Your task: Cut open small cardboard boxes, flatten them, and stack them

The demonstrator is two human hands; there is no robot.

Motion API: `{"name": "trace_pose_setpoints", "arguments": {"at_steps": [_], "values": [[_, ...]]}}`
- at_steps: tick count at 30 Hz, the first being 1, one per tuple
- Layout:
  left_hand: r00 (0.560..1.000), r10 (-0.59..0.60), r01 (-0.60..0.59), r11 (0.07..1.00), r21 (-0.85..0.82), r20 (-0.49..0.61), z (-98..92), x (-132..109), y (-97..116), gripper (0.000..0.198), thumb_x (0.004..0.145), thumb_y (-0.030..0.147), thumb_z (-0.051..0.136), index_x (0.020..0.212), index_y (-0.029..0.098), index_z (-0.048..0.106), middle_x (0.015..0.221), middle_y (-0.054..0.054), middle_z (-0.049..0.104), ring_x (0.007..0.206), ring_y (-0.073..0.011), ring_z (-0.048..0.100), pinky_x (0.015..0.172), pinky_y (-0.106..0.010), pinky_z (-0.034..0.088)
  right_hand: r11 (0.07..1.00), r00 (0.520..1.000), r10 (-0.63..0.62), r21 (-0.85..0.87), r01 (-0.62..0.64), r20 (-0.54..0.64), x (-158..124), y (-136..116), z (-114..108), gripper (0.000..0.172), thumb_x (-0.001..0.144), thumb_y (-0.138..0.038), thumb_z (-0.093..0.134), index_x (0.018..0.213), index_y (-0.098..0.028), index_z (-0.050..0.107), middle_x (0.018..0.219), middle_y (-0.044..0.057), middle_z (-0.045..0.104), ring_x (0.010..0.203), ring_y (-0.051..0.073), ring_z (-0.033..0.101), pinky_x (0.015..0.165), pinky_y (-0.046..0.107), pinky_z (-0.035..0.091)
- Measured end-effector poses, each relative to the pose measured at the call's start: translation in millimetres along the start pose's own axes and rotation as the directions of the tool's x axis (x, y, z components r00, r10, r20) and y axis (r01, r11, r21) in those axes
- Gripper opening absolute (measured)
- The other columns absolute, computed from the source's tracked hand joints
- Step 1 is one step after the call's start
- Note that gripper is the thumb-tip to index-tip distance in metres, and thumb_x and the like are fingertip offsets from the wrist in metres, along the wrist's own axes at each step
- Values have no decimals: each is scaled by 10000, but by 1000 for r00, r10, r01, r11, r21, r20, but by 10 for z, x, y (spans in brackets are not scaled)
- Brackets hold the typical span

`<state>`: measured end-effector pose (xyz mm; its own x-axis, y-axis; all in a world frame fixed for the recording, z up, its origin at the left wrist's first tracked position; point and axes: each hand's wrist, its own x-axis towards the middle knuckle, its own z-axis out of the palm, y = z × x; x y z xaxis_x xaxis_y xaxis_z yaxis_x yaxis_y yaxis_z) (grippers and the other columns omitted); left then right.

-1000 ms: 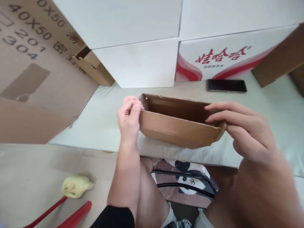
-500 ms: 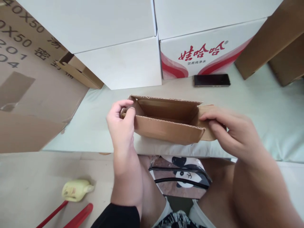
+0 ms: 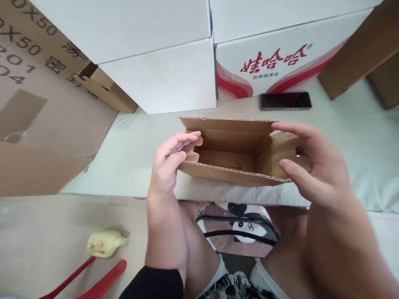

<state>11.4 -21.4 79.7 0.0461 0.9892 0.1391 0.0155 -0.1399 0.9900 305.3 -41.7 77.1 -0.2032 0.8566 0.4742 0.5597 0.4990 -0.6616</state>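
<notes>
A small brown corrugated cardboard box (image 3: 233, 174), open at the top, sits near the front edge of a pale green padded surface (image 3: 137, 153). My left hand (image 3: 170, 166) pinches the box's left end flap between thumb and fingers. My right hand (image 3: 311, 166) spans the right end, fingers over the far wall and thumb on the near wall, holding the side flap folded inward. Tabs and slots show on the box floor.
A black phone (image 3: 286, 101) lies behind the box. White cartons (image 3: 162, 74) and a red-printed carton (image 3: 274, 62) stand at the back, large brown cartons (image 3: 37, 124) at left and right. On the floor lie a yellow bottle (image 3: 104, 243) and red handles (image 3: 102, 282). A panda-print bag (image 3: 240, 228) sits between my knees.
The box went from nearly flat to squared open. Both hands shifted from pinching the ends to folding the end flaps inward. The view moved slightly.
</notes>
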Motion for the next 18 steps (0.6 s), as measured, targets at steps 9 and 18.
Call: {"name": "trace_pose_setpoints", "arguments": {"at_steps": [9, 18], "values": [[964, 15, -30, 998, 51, 264, -223, -37, -77, 531, 764, 364, 711, 1294, 339, 734, 1573, -24, 545, 1340, -359, 606, 1205, -513, 449, 996, 994, -81, -44, 84, 68, -18, -94, 15, 375, 861, -218, 644, 1212, -350, 650, 1235, 78, 692, 1086, 287, 691, 848, 451, 601], [939, 41, -43, 999, -2, 342, -206, -27, -124, 670, 781, 538, 795, 1410, 381, 625, 1623, -28, 484, 1455, -345, 511, 1245, -509, 406, 957, 988, -79, 289, 37, 136, -16, -5, 74, 273, 1027, -465, 426, 1178, -332, 610, 1191, 89, 658, 1154, 290, 671, 942, 477, 572]]}}
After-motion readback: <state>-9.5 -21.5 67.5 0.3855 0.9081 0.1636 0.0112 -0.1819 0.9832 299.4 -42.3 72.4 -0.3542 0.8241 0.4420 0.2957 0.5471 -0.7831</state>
